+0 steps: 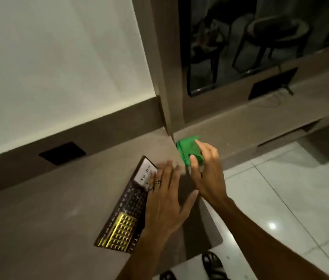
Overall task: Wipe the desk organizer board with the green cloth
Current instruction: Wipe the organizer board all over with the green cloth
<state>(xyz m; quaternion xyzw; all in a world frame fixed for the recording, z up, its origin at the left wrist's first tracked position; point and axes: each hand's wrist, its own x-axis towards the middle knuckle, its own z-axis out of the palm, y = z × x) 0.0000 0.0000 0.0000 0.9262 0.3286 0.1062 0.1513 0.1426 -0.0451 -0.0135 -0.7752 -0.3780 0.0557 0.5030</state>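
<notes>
The desk organizer board point(128, 211) is a long dark panel lying at a slant on the grey desk, with a white "To Do" card at its far end and a yellow grid at its near end. My left hand point(165, 199) is spread flat over the board's right edge, a ring on one finger. A folded green cloth point(186, 148) lies at the desk's far right corner. My right hand point(206, 170) reaches over it, fingertips touching the cloth's near side, fingers apart and not closed around it.
The desk point(48, 219) runs along a white wall with a dark cutout point(62, 153) in its raised back ledge. A dark window point(250, 41) and a small black stand point(272, 83) are at the right. Tiled floor point(291, 199) and my sandalled feet point(212, 265) show below.
</notes>
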